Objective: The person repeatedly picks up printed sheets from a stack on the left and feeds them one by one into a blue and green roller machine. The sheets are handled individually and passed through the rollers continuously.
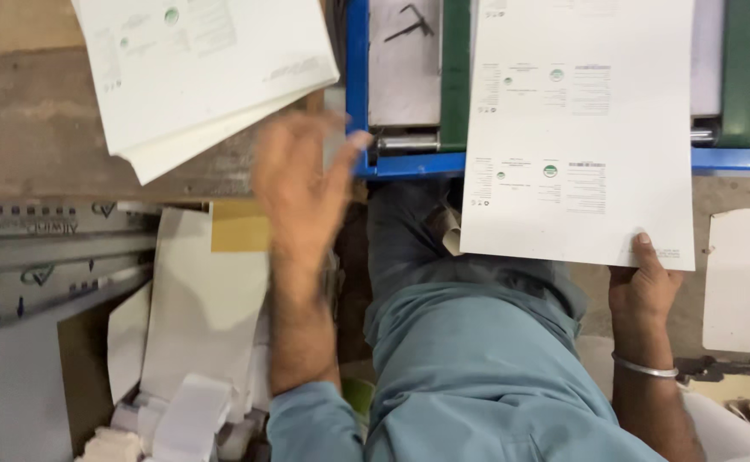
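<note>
Far left: grey metal rails [41,257] and paper offcuts [195,342] below the bench.

Upper left: a stack [195,68] of printed white sheets lies on the wooden bench [24,128], its corner overhanging.

Left hand [302,184]: open, fingers spread, motion-blurred, just below the stack and holding nothing we can see.

Centre: blue machine frame [409,162] with green belts [455,77].

Right hand [644,291]: gripping the lower right corner of one printed sheet [580,137], thumb on top. The sheet lies over the frame and belts.

Progress, our judgement: several sheets are already on the stack; one is in hand at the machine. We cannot tell how many remain.

Far right: a white board [747,282] on the floor.
</note>
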